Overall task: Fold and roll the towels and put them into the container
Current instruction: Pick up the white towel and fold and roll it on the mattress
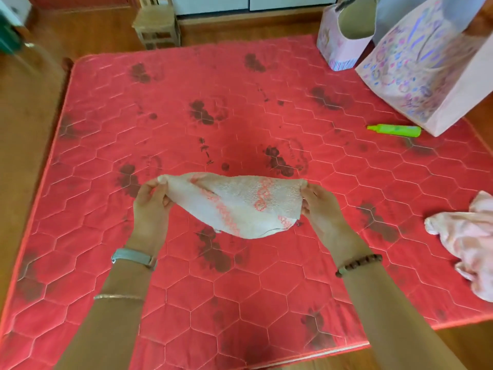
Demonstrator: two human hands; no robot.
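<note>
A small white towel with pink patterned bands [234, 206] hangs stretched between my hands above the red quilted mattress [186, 108]. My left hand [150, 202] pinches its left corner and my right hand [317, 205] pinches its right corner; the lower edge sags in a curve. A crumpled pink towel [464, 244] lies on the mattress at the right edge. A large pink patterned fabric container [437, 76] stands at the far right, and a smaller pink container [341, 41] stands behind it to its left.
A green tube [394, 130] lies on the mattress in front of the large container. A small wooden stool [157, 25] stands on the wooden floor beyond the mattress. A wooden bed frame runs along the left side.
</note>
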